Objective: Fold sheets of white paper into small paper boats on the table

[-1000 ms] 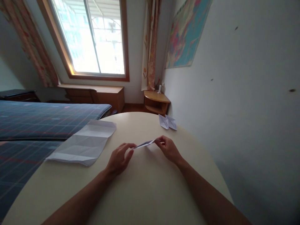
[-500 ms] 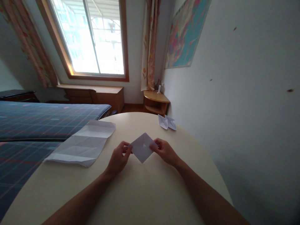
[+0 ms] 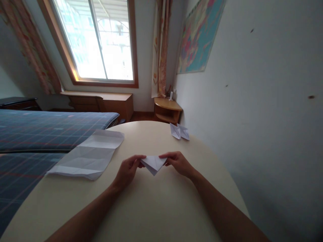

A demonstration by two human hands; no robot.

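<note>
A small piece of folded white paper (image 3: 154, 162) is held between my hands over the middle of the round table. It is bent into a triangle with its point toward me and its fold at the far side. My left hand (image 3: 129, 168) pinches the left corner, and my right hand (image 3: 177, 162) grips the right corner with thumb and fingers. Some of the fingertips are hidden behind the paper. Two folded paper pieces (image 3: 179, 131) lie side by side at the far right of the table.
Creased white sheets (image 3: 87, 156) lie on the left of the cream round table (image 3: 156, 208). A mattress with a blue plaid cover (image 3: 50, 127) adjoins the table's left edge. On the right, the white wall (image 3: 252, 117) stands close. A wooden corner shelf (image 3: 168, 104) is beyond the table.
The paper was a flat diamond half a second ago; its far half is now folded down toward me, making a triangle. Both hands have turned slightly along with it, still gripping the corners.
</note>
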